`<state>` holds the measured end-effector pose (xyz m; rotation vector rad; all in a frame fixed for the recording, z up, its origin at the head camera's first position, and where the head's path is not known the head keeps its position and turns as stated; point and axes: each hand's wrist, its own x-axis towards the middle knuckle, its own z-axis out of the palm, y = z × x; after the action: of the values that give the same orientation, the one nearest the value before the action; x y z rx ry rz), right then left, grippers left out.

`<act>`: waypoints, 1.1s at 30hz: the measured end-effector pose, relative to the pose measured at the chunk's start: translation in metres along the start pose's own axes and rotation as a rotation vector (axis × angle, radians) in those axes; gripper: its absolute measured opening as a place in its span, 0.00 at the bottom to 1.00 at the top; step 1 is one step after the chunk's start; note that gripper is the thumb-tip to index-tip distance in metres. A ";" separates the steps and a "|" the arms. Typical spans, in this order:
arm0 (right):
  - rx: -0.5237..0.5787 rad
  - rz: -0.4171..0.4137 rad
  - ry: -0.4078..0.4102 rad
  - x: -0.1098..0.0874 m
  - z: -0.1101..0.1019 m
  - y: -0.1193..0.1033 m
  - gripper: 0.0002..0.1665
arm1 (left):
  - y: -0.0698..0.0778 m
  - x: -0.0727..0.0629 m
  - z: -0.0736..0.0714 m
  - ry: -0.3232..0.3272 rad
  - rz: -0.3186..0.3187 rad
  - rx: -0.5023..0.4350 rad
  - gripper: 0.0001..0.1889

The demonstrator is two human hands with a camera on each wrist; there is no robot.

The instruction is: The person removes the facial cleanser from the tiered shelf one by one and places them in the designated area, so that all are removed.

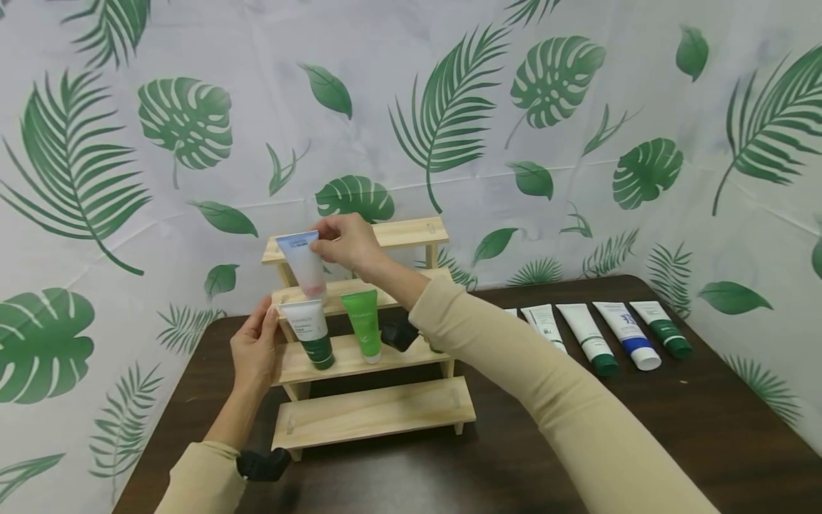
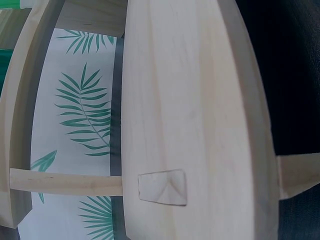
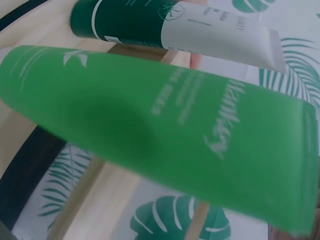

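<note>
My right hand point(image 1: 352, 243) pinches the crimped upper end of a pale blue and pink squeeze tube point(image 1: 303, 263). The tube is upright, cap down, at the left of the third step of a wooden display rack point(image 1: 372, 415); whether its cap touches the step is unclear. My left hand point(image 1: 253, 350) holds the rack's left end, with its fingers partly hidden. On the second step stand a white and dark green tube point(image 1: 308, 330) and a bright green tube point(image 1: 364, 323). The bright green tube point(image 3: 165, 125) fills much of the right wrist view. Bare planks point(image 2: 185, 100) show in the left wrist view.
Several tubes lie in a row at the right on the dark table point(image 1: 642, 428), among them a white and blue tube point(image 1: 626, 334) and a green-capped one point(image 1: 661, 328). My right sleeve point(image 1: 514, 350) partly covers the row. A leaf-print cloth point(image 1: 257, 128) hangs behind the rack.
</note>
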<state>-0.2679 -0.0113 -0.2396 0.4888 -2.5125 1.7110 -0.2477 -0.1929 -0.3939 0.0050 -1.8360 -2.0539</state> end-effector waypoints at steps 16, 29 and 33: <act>0.103 -0.073 0.109 -0.035 -0.055 -0.003 0.11 | 0.000 0.001 0.001 -0.002 -0.005 -0.015 0.24; 0.104 -0.136 0.237 -0.070 -0.125 0.015 0.12 | -0.001 -0.002 0.000 -0.002 -0.015 -0.016 0.24; 0.060 -0.152 0.293 -0.083 -0.149 0.027 0.11 | -0.001 0.000 0.001 0.008 -0.008 -0.053 0.24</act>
<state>-0.2154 0.1525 -0.2261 0.3889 -2.1702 1.6677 -0.2478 -0.1917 -0.3946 0.0061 -1.7791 -2.1040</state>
